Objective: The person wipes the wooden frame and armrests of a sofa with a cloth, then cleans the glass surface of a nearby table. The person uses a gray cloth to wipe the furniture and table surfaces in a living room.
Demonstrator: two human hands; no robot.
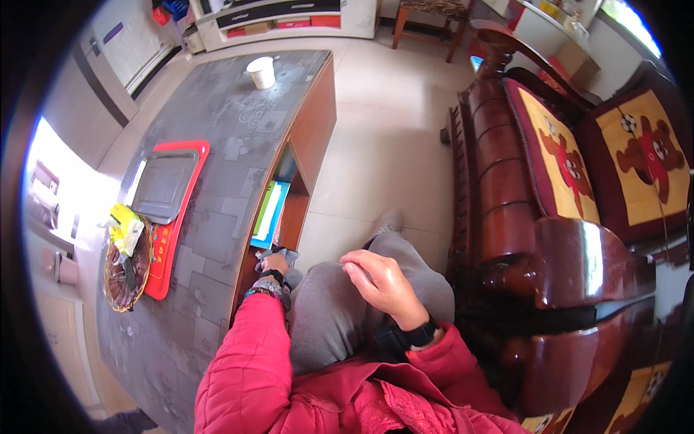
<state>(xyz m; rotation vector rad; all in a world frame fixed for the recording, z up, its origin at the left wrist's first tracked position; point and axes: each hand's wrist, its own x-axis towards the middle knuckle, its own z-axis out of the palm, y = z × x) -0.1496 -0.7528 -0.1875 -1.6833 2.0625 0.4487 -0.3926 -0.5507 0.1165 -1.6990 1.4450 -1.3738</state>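
My left hand reaches down to the open side of the low table, its fingers closed at a crumpled grey cloth; the fingertips are partly hidden. Just beyond it, several thin books or folders in blue, white and green stand in the table's shelf compartment. My right hand hovers over my grey-trousered knees, fingers stretched out and close together, holding nothing. Dark bands circle both wrists below my red padded sleeves.
On the grey-patterned tabletop are a white paper cup, a dark tray on a red tray, and a basket with a yellow packet. A dark wooden sofa with bear-patterned cushions stands on the right.
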